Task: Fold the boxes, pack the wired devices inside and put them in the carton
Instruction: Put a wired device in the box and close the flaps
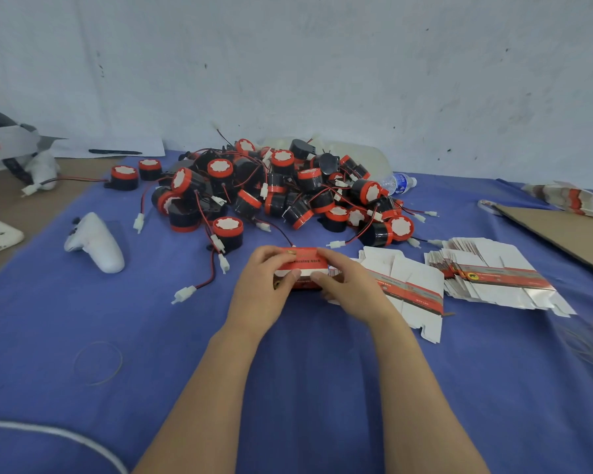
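Observation:
A small red and white box stands on the blue cloth in the middle, held from both sides. My left hand grips its left end, thumb on the near face. My right hand grips the right end the same way. A red and black wire runs out of the box top toward the pile. Behind it lies a heap of black and red wired devices with white plugs. Flat unfolded boxes lie right of my hands, with a second stack further right.
A white controller lies at the left. A water bottle rests behind the heap. A brown cardboard sheet and more flat boxes are at the far right. A rubber band lies near left.

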{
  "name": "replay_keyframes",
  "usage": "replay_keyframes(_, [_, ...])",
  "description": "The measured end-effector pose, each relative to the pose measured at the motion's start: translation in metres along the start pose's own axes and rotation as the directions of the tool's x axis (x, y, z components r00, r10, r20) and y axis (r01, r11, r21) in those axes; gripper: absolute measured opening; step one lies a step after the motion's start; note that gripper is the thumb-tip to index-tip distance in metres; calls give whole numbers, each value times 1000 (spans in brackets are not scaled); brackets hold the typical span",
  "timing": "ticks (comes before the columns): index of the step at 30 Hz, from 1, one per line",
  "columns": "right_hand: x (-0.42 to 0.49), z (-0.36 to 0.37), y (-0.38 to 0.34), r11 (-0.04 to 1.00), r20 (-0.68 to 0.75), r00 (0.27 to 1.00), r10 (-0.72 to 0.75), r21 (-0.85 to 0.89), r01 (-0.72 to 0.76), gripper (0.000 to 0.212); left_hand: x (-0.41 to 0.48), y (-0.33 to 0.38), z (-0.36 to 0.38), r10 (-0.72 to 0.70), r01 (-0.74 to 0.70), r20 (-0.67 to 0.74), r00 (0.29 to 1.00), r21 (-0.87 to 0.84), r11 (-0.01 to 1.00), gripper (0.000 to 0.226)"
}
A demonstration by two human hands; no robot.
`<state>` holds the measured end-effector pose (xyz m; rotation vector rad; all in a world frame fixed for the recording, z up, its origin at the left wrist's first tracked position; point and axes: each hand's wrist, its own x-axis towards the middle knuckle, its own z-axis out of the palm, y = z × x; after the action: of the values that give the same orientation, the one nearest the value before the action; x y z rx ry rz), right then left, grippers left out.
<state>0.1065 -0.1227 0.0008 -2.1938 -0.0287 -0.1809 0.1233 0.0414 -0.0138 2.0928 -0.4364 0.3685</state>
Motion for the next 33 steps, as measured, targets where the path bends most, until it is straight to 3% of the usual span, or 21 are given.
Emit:
replay_keyframes(8, [3,3,-1,996,-153,985,-80,21,84,30,3,5,2,6,3,-73,997,123,992,30])
replay_keyframes(15, [6,4,2,998,-165,986,-37,39,44,42,3,1,6,-46,55,-43,998,257,965,46])
replay_keyframes(23, [4,12,-3,995,-231,971,-60,58,75,15,2,3,5,-8,39,-120,993,256,966,31])
replay_keyframes(28, [4,13,-4,993,-204,979,10,117,14,9,0,3,4,-34,39,-102,994,52,998,21])
replay_keyframes(33, [6,22,-9,898,-219,951,218,427,-107,12,0,6,8,-175,151,-158,972,-155,976,18])
